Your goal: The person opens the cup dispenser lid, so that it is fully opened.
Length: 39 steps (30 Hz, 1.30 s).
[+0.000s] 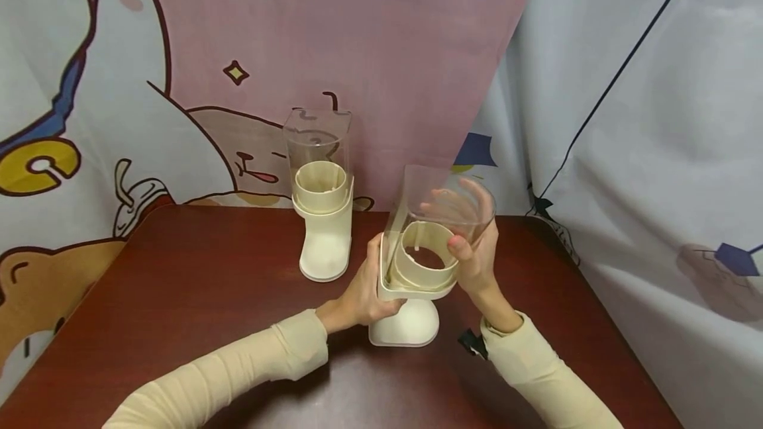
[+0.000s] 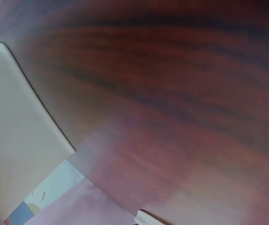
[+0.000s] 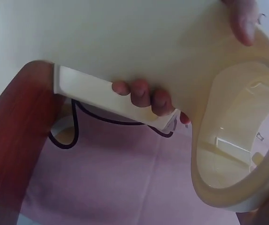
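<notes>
A cream plastic stand [image 1: 408, 323] with a rounded foot is in front of me in the head view. A clear container [image 1: 426, 194] stands on its upper part, around a cream ring [image 1: 426, 277]. My left hand [image 1: 357, 296] grips the stand from the left, just below its upper rim. In the right wrist view its fingers [image 3: 141, 96] curl over an edge of the cream body [image 3: 148, 42], near a wide round opening. My right hand [image 1: 479, 257] holds the clear container's right side, thumb in front and fingers behind. The left wrist view shows a cream panel [image 2: 21, 126], no fingers.
A similar cream stand [image 1: 326, 247] with its own clear container [image 1: 318, 134] stands farther back, left of centre. Both are over a dark red-brown table [image 1: 220, 277]. A patterned curtain [image 1: 381, 51] hangs behind it. Something small and black [image 1: 473, 343] is beside the right sleeve.
</notes>
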{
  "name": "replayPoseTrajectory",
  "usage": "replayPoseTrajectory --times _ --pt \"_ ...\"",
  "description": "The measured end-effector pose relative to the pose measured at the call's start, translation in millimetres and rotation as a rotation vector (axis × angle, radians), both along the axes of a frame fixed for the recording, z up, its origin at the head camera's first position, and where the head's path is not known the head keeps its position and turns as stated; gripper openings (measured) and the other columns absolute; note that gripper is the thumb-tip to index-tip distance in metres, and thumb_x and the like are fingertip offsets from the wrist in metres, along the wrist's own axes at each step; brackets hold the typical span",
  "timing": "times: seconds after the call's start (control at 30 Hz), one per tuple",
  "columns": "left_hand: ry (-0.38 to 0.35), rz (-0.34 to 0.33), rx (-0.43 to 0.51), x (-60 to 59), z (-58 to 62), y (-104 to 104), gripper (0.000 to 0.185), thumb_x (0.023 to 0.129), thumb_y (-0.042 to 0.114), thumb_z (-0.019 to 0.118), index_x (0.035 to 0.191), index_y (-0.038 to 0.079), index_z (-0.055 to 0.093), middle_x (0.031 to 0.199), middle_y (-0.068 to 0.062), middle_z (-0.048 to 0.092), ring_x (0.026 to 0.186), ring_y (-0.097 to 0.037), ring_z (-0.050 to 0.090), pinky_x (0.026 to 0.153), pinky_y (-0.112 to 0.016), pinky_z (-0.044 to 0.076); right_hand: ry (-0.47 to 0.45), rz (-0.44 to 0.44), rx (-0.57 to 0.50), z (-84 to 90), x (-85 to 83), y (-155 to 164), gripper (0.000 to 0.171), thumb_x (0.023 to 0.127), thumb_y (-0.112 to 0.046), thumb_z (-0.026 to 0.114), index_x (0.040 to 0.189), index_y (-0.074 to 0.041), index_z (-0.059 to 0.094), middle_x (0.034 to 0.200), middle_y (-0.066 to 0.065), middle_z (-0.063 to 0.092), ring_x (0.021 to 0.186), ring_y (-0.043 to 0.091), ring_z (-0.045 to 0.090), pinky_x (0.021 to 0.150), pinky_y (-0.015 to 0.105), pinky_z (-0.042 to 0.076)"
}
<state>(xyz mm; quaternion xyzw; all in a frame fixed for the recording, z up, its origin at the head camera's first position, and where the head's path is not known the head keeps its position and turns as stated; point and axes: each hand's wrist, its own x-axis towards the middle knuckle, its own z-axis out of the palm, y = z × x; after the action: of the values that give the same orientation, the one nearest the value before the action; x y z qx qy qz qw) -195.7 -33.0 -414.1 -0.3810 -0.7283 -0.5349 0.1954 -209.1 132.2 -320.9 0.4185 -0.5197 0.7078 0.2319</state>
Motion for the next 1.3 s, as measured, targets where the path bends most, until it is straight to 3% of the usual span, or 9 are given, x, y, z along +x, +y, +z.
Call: replayPoseTrajectory --times 0.2,0.43,0.63,0.7,0.8,0.9,0.97,1.1,1.3 --pt "-0.013 0.001 -0.006 4.7 -4.0 2.4 0.096 0.056 0.018 0.066 0.133 -0.003 0.012 0.121 -0.017 0.045 0.107 -0.021 0.049 0.096 -0.03 0.037 -0.005 -0.002 0.02 -3.7 1.6 3.1 0.088 0.075 -0.04 0.068 0.131 0.011 0.024 0.113 0.026 0.054 0.095 0.033 0.062 0.079 0.039 0.051" --pt "-0.002 -0.001 -0.008 -18.6 -35.5 3.1 0.103 0.057 0.026 0.068 0.138 0.011 0.007 0.127 -0.005 0.042 0.111 -0.017 0.046 0.098 -0.031 0.036 0.033 0.024 0.022 -5.0 -1.0 3.6 0.095 0.072 -0.04 0.071 0.132 0.013 0.021 0.114 0.03 0.052 0.096 0.036 0.06 0.08 0.046 0.049" --pt "-0.001 -0.014 -0.004 -16.8 -36.3 2.2 0.102 0.057 0.028 0.067 0.139 0.011 0.007 0.128 -0.003 0.04 0.111 -0.017 0.046 0.098 -0.031 0.036 0.072 0.03 0.032 -7.4 -0.9 5.5 0.098 0.071 -0.04 0.072 0.132 0.015 0.018 0.114 0.033 0.05 0.096 0.039 0.059 0.08 0.05 0.047" --pt "0.001 -0.015 0.002 -16.9 -36.1 3.4 0.102 0.057 0.028 0.067 0.139 0.011 0.008 0.127 -0.003 0.041 0.11 -0.017 0.047 0.098 -0.031 0.036 0.044 0.027 0.032 -6.9 -1.4 6.6 0.097 0.072 -0.04 0.072 0.132 0.014 0.019 0.113 0.034 0.05 0.095 0.04 0.059 0.08 0.05 0.047" --pt "0.014 -0.012 0.01 -17.3 -35.8 6.3 0.102 0.057 0.028 0.067 0.139 0.01 0.008 0.125 -0.003 0.043 0.109 -0.017 0.047 0.097 -0.031 0.036 -0.096 0.07 -0.016 -3.9 -4.8 12.4 0.082 0.078 -0.038 0.066 0.132 0.007 0.024 0.113 0.031 0.052 0.093 0.04 0.06 0.079 0.05 0.048" --pt "0.009 0.006 0.007 -17.0 -36.0 8.9 0.103 0.056 0.028 0.068 0.139 0.011 0.008 0.123 -0.002 0.043 0.106 -0.015 0.048 0.093 -0.029 0.039 -0.238 0.135 -0.168 7.3 -7.9 22.9 0.07 0.082 -0.035 0.062 0.129 0.003 0.028 0.111 0.027 0.057 0.091 0.039 0.062 0.078 0.049 0.049" --pt "0.002 0.02 0.002 -17.2 -35.6 9.9 0.104 0.055 0.027 0.069 0.138 0.012 0.009 0.122 -0.002 0.043 0.104 -0.014 0.049 0.091 -0.028 0.04 -0.266 0.143 -0.278 19.2 -10.4 31.6 0.066 0.081 -0.035 0.063 0.126 0.002 0.032 0.109 0.025 0.059 0.09 0.039 0.062 0.077 0.049 0.049" --pt "-0.009 0.039 -0.002 -16.0 -30.1 8.8 0.106 0.054 0.024 0.072 0.138 0.009 0.009 0.122 -0.005 0.043 0.104 -0.015 0.049 0.09 -0.028 0.041 -0.206 0.068 -0.364 44.8 -17.7 48.7 0.073 0.074 -0.039 0.069 0.126 0.0 0.034 0.107 0.027 0.058 0.09 0.042 0.06 0.078 0.051 0.049" --pt "0.014 0.028 0.006 -1.8 -5.9 3.9 0.1 0.055 0.018 0.072 0.133 -0.004 0.013 0.119 -0.014 0.044 0.103 -0.02 0.05 0.09 -0.028 0.04 -0.157 -0.176 -0.329 66.0 -32.0 69.4 0.077 0.072 -0.043 0.07 0.125 -0.001 0.032 0.109 0.032 0.053 0.087 0.045 0.06 0.073 0.047 0.051"
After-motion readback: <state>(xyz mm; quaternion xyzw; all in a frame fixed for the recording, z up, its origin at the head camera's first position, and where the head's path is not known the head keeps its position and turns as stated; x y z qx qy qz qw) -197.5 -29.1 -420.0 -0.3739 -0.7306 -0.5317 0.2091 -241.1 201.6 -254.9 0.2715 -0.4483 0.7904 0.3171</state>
